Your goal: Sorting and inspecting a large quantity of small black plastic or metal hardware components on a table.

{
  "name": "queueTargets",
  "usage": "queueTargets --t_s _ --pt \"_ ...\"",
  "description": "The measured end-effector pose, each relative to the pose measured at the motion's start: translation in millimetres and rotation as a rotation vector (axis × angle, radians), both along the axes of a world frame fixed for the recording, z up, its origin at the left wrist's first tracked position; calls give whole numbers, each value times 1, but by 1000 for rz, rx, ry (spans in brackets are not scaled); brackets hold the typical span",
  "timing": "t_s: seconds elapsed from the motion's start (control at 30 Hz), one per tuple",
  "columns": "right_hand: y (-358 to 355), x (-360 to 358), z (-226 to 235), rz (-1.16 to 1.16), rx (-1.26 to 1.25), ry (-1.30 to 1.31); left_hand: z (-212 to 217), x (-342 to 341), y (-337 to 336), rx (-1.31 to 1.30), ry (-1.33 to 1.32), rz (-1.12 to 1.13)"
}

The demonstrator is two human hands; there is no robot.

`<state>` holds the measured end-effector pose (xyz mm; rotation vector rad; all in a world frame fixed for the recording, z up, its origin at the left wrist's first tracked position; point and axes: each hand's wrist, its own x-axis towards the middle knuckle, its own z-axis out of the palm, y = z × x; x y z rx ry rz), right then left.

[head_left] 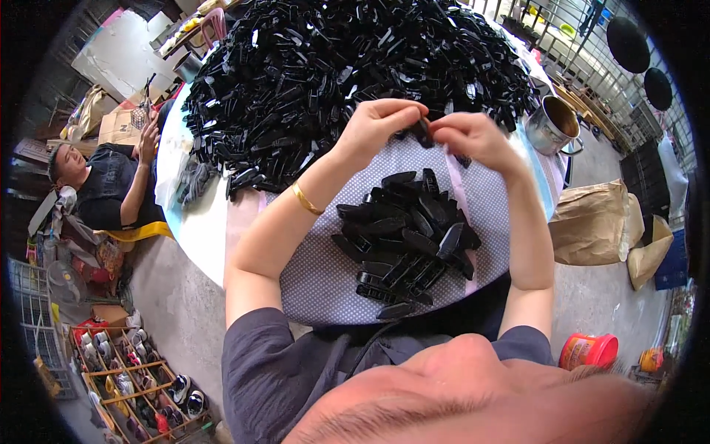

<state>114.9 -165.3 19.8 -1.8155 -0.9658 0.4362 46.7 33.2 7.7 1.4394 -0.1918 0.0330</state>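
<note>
Over the table, just in front of the big heap, my left hand (379,132) pinches a small, narrow black plastic piece (422,134) between thumb and fingers. My right hand (473,139), slightly blurred, has its fingertips closed at the other side of the same piece. Its exact kind is too small to tell. Below my hands lies a smaller pile (407,237) of glossy black elongated plastic pieces, some with ridged, slotted parts. Beyond, a very large heap (325,81) of similar black pieces covers the far part of the table.
The round table (310,288) has a dotted cover. A metal pot (551,126) stands at its right edge, and grey cloth gloves (194,183) lie on the left. Another person (103,181) sits at the left. A shoe rack (140,381), brown paper bags (592,222) and a red tub (589,351) surround the table.
</note>
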Motion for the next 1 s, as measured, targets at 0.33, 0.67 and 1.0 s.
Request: queueTargets --t_s 0.33,0.67,1.0 --pt "-57 100 -55 -906 -672 -614 10 9 -40 824 -255 -446" --pt "-47 84 -48 -874 -537 -729 -30 42 -68 1333 -601 -145" --pt "-21 44 -23 -598 191 -637 -21 20 -17 523 -10 56"
